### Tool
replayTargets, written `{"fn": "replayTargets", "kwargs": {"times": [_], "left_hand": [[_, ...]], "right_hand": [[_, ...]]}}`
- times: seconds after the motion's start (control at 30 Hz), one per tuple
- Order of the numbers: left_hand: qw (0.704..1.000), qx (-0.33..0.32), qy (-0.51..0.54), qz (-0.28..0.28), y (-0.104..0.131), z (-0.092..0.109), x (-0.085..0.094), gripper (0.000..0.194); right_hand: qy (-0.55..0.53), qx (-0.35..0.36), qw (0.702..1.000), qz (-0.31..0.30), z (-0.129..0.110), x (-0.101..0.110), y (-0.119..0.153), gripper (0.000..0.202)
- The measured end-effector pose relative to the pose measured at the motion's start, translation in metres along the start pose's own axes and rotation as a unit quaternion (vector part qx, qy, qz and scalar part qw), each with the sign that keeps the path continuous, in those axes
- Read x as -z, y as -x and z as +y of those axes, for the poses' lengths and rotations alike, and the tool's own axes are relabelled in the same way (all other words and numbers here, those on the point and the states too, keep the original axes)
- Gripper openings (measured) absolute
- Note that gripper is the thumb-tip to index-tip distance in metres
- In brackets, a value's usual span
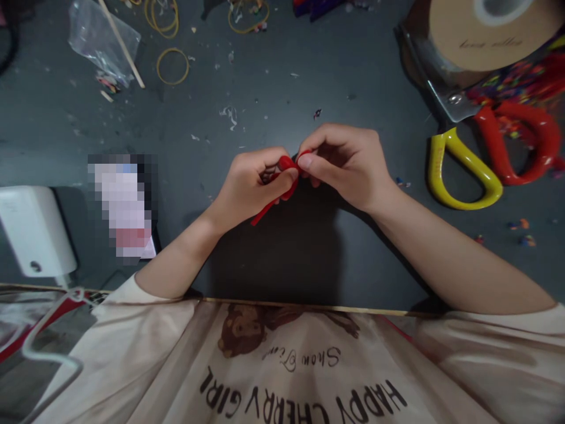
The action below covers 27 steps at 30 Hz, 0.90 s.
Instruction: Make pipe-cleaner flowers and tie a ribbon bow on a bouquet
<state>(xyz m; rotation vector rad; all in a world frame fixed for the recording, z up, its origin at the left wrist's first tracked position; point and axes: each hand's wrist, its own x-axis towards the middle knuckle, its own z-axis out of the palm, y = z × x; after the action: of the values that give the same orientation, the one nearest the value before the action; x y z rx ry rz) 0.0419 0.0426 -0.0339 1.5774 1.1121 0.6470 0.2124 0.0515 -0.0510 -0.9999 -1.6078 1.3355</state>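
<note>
Your left hand (258,179) and right hand (346,162) are pinching the red strip (286,163) above the table (185,123); it's looking light, soft, easily creased, so gentle fingertip holds beside its curl are probably suiting it.

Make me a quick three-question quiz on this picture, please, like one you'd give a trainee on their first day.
1. Fill the gap: the strip sticking out of the left hand is coloured ____.
2. Which hand is nearer the scissors?
A) the left
B) the right hand
C) both equally near
3. True or false: both handles of the scissors are the same colour.

Key:
1. Red.
2. B; the scissors lie on the person's right.
3. False; one is yellow, the other red.
</note>
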Motion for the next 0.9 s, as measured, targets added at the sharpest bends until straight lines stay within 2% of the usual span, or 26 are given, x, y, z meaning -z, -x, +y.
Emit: {"fn": "replayTargets", "kwargs": {"times": [0.2, 0.33, 0.53, 0.63, 0.73, 0.9], "left_hand": [[1.0, -0.009, -0.007, -0.008, 0.0, -0.001, 0.001, 0.02], [1.0, -0.009, 0.017, 0.005, 0.0, -0.001, 0.0, 0.022], [0.994, -0.01, 0.108, 0.012, 0.001, 0.001, 0.001, 0.032], [0.994, 0.001, 0.107, 0.01, 0.001, 0.0, 0.001, 0.032], [0.996, 0.002, 0.09, 0.023, 0.001, 0.0, 0.0, 0.028], [0.996, 0.001, 0.088, 0.03, 0.0, -0.002, -0.001, 0.026]], "right_hand": [[0.025, 0.013, 1.0, 0.001, -0.004, 0.0, 0.0, 0.025], [0.004, 0.01, 1.0, 0.015, -0.005, -0.001, 0.0, 0.029], [-0.094, 0.004, 0.991, 0.096, 0.006, -0.002, -0.002, 0.022], [-0.125, 0.009, 0.985, 0.119, 0.011, -0.002, -0.003, 0.019], [-0.122, -0.002, 0.987, 0.108, 0.008, -0.003, -0.003, 0.019], [-0.07, -0.046, 0.996, 0.037, -0.002, -0.003, -0.002, 0.021]]}}
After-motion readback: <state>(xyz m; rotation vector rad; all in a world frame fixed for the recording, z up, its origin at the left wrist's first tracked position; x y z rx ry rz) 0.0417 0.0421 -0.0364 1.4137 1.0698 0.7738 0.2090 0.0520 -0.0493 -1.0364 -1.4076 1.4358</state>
